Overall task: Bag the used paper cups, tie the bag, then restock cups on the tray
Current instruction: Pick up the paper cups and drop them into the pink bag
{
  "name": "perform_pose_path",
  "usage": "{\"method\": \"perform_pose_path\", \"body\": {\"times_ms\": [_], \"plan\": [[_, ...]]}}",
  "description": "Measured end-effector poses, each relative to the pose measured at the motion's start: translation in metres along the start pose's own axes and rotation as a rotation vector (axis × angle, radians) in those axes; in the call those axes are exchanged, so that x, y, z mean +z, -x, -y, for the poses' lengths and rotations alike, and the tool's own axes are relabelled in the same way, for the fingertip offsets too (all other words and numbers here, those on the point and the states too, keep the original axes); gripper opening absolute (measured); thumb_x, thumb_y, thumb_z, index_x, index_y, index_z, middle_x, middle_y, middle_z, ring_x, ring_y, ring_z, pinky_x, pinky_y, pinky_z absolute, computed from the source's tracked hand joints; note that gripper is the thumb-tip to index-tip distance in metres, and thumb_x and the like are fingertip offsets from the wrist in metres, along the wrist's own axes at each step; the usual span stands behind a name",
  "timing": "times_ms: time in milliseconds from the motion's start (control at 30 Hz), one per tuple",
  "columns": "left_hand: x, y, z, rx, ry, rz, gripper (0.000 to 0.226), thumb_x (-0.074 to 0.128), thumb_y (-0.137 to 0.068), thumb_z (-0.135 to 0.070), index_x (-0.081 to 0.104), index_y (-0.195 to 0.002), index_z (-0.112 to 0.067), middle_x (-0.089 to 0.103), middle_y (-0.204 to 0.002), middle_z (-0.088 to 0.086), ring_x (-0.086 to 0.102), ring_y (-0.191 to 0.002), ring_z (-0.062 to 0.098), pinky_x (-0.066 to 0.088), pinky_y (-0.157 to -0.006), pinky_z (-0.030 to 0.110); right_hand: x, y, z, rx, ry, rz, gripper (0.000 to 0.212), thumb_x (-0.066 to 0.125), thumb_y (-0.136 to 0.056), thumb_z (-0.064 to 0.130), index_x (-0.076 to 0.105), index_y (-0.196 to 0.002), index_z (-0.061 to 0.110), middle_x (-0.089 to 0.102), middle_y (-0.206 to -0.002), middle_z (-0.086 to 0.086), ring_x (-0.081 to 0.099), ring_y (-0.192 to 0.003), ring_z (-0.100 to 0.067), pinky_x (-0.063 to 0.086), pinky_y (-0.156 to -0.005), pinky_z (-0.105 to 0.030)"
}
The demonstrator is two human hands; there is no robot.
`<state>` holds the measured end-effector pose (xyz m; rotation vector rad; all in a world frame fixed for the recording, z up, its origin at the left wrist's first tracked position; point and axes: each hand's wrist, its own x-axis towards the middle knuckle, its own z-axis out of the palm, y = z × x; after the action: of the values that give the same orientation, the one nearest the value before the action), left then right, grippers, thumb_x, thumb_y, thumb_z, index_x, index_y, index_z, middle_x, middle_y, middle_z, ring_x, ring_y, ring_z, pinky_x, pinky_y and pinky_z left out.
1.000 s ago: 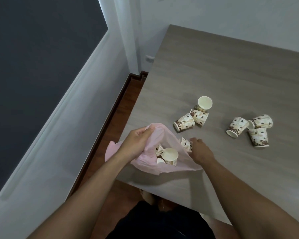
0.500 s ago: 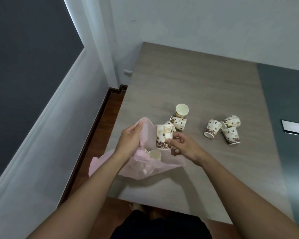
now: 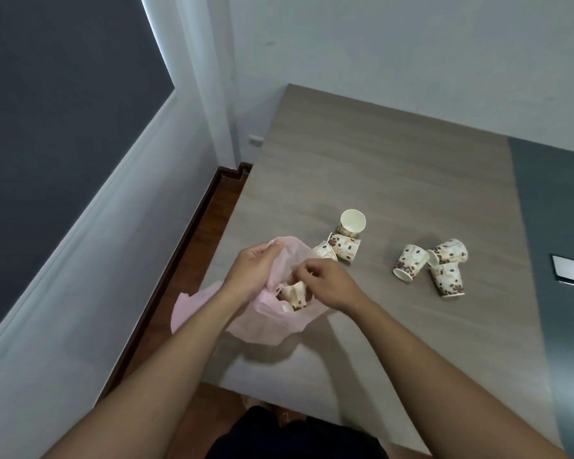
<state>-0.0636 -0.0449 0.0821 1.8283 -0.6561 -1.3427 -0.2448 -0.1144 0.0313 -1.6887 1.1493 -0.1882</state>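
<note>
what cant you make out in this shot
Head view only:
- How many cups sit in the pink bag: its film and both hands cover them.
- Whether the right hand grips a cup: fingers curl away.
- The object at the right edge: cut off.
- The tray: not in view.

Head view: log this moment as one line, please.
step: bagging cups | left hand: holds pink bag open | right hand: dropping cup in | six cups on table

cups in bag, six cups right on table
</note>
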Motion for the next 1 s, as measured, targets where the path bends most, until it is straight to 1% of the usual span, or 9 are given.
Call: {"method": "perform_pose_path", "body": {"times_ms": [100,200,333,467,600,700,800,900,1000], "plan": [[-0.006,-0.003,0.003,-0.046,0.003,0.007,0.033,0.063,-0.104,-0.053,0.086,-0.116,-0.033,0.086,-0.112,0.005,0.081,-0.11,0.03,0.065,-0.104,0.053,-0.035,-0.027,-0.02,0.067,-0.09,-0.198,0.034,0.054,-0.107,0.027,0.077,-0.086,0.012,0.082,-0.093,0.005,0.066,-0.055,-0.019,0.056,-0.067,-0.032],[-0.009,-0.004,0.007,-0.035,0.03,0.025,0.041,0.064,-0.096,-0.058,0.087,-0.122,-0.036,0.088,-0.113,-0.001,0.081,-0.109,0.027,0.064,-0.102,0.048,-0.05,-0.06,-0.051,0.217,-0.154,-0.305,0.025,0.056,-0.105,0.027,0.076,-0.099,0.013,0.08,-0.105,-0.003,0.072,-0.065,-0.019,0.058,-0.064,-0.036],[-0.01,-0.003,0.013,-0.032,0.077,-0.044,0.029,0.064,-0.111,-0.042,0.087,-0.123,-0.03,0.088,-0.116,-0.005,0.08,-0.116,0.018,0.061,-0.103,0.037,-0.047,-0.083,-0.08,0.413,-0.262,-0.173,0.026,0.063,-0.106,0.034,0.074,-0.12,0.015,0.074,-0.115,-0.009,0.072,-0.085,-0.019,0.062,-0.076,-0.04],[-0.014,-0.005,0.02,-0.062,0.12,-0.09,0.029,0.064,-0.113,-0.038,0.088,-0.12,-0.024,0.089,-0.115,0.001,0.081,-0.12,0.026,0.059,-0.114,0.05,-0.039,-0.09,-0.093,0.396,-0.239,-0.067,0.028,0.067,-0.107,0.028,0.077,-0.13,0.016,0.07,-0.123,-0.003,0.065,-0.107,-0.018,0.067,-0.08,-0.042],[-0.018,-0.007,0.024,-0.071,0.129,-0.099,0.032,0.065,-0.111,-0.044,0.088,-0.121,-0.024,0.089,-0.117,0.002,0.081,-0.121,0.025,0.058,-0.117,0.051,-0.037,-0.091,-0.094,0.323,-0.176,-0.111,0.022,0.067,-0.106,0.025,0.08,-0.123,0.017,0.076,-0.113,-0.005,0.067,-0.087,-0.017,0.059,-0.071,-0.033],[-0.017,-0.008,0.023,-0.071,0.16,-0.109,0.04,0.068,-0.104,-0.057,0.087,-0.127,-0.03,0.087,-0.125,0.0,0.079,-0.127,0.023,0.054,-0.122,0.053,-0.047,-0.086,-0.088,0.228,-0.122,-0.268,0.02,0.069,-0.104,0.032,0.086,-0.108,0.023,0.082,-0.104,0.001,0.071,-0.09,-0.015,0.054,-0.079,-0.026],[-0.012,-0.009,0.02,-0.06,0.16,-0.138,0.042,0.066,-0.107,-0.058,0.084,-0.132,-0.03,0.086,-0.128,-0.003,0.078,-0.127,0.019,0.056,-0.12,0.05,-0.064,-0.073,-0.066,0.202,-0.29,-0.415,0.03,0.065,-0.106,0.035,0.088,-0.1,0.018,0.08,-0.088,-0.004,0.066,-0.065,-0.003,0.05,-0.059,-0.012],[-0.005,-0.009,0.015,-0.051,0.122,-0.162,0.043,0.061,-0.11,-0.058,0.082,-0.136,-0.03,0.083,-0.132,-0.005,0.076,-0.127,0.017,0.057,-0.119,0.046,-0.075,-0.056,-0.043,0.19,-0.536,-0.392,0.041,0.063,-0.107,0.036,0.085,-0.092,0.006,0.076,-0.072,-0.002,0.058,-0.06,-0.018,0.055,-0.068,-0.03],[0.003,-0.006,0.007,-0.024,0.126,-0.155,0.043,0.058,-0.112,-0.056,0.08,-0.139,-0.03,0.079,-0.139,-0.005,0.072,-0.131,0.016,0.057,-0.112,0.036,-0.065,-0.037,-0.025,0.185,-0.539,-0.174,0.041,0.06,-0.109,0.029,0.084,-0.092,0.001,0.072,-0.068,-0.007,0.06,-0.064,-0.022,0.056,-0.079,-0.042]]}}
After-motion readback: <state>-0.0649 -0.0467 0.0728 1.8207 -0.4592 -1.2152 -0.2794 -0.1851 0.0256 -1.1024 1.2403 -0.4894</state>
